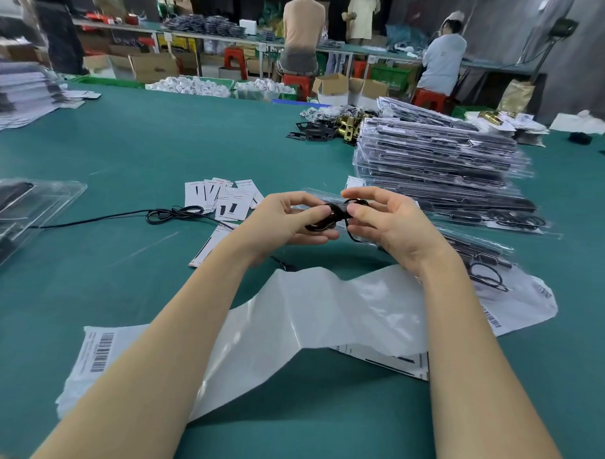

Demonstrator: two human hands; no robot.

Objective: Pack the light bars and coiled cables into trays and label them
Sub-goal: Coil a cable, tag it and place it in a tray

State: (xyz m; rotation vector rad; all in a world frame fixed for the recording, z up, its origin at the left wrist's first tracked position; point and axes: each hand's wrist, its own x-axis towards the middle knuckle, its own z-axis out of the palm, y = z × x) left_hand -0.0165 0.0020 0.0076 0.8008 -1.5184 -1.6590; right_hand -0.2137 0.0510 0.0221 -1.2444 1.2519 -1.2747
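White plastic sheeting (pixel 325 316) with barcode labels is lying crumpled on the green table (pixel 160 138), nearest the viewer, under both forearms. Above it, the left hand (pixel 287 218) and the right hand (pixel 387 222) are holding a small black coiled cable (pixel 332 215) between them, fingers of each curling around and pinching the coil, raised off the table. Beyond the hands, paper label cards (pixel 223 195) are lying scattered, with a loose black cable (pixel 171 213) trailing just beside them. To the right, packed clear trays (pixel 440 158) are sitting in a tall stack; more are lying at the left edge.
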